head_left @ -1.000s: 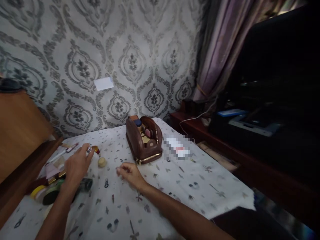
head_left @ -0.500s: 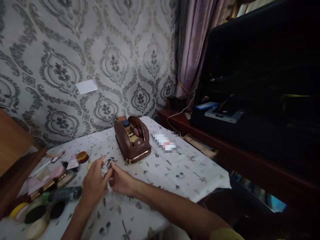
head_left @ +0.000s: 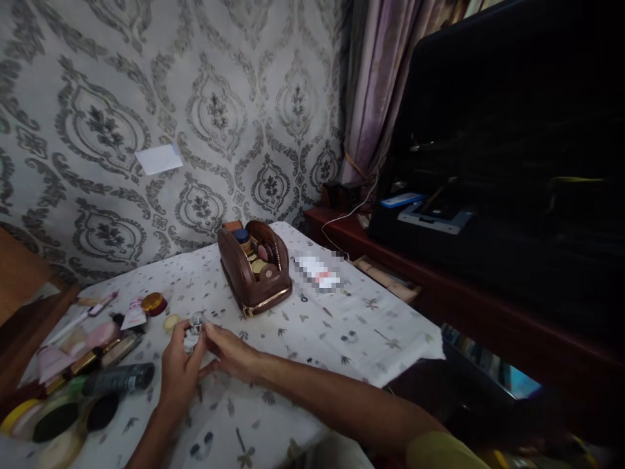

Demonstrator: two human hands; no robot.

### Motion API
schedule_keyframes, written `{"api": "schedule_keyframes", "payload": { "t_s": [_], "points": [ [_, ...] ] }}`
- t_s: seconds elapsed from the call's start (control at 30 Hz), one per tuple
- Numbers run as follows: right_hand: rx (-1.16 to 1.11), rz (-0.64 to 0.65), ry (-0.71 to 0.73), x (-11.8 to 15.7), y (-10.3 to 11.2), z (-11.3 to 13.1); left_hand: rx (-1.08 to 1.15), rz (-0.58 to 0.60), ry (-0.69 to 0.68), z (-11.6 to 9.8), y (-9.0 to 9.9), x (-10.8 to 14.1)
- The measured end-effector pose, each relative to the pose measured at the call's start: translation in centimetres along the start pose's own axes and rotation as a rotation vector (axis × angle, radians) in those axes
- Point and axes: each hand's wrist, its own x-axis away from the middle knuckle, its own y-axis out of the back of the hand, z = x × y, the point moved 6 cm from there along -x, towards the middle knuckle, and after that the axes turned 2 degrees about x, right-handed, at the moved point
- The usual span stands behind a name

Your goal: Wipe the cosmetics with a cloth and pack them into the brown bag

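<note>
Between my hands is a small clear-and-white bottle with a shiny silver top (head_left: 196, 320). My left hand (head_left: 180, 358) is closed around its body, thumb and fingers on either side. Against the silver top, the fingertips of my right hand (head_left: 229, 352) are pinched from the right. Its lower part is partly hidden by my fingers. Just behind my left hand lies a small pale yellow round item (head_left: 171, 322). Beyond both hands stands a brown leather cosmetic bag (head_left: 254, 280), unzipped, with a blue-capped jar (head_left: 241, 236) and several other items inside.
Cosmetics crowd the table's left side, among them a dark green bottle (head_left: 120, 378), a red jar with a gold lid (head_left: 153, 303) and a pink item (head_left: 102, 333). A blurred white item (head_left: 317, 272) lies right of the bag. A large black screen (head_left: 498, 130) stands at right.
The view has shifted slightly. My hands have turned the bottle so its silver top and clear body show more. The pale yellow round item is now more visible behind my left hand.
</note>
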Motion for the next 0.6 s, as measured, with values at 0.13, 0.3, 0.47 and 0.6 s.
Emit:
{"api": "schedule_keyframes", "payload": {
  "t_s": [0.13, 0.3, 0.47, 0.6],
  "points": [
    [-0.088, 0.003, -0.025, -0.2, 0.5, -0.8, 0.066, -0.172, -0.022, -0.6, 1.4, -0.4],
    [-0.142, -0.036, -0.084, -0.7, 0.5, -2.2, 0.135, -0.212, 0.048, 0.1, 2.2, -0.9],
    [-0.171, -0.047, -0.119, -0.5, 0.4, -2.5, 0.425, -0.089, 0.182, 0.1, 1.6, -0.7],
    [-0.184, 0.055, -0.178, -0.2, 0.0, -2.7, 0.716, -0.049, 0.226, -1.0, 1.1, -0.6]
  ]
}}
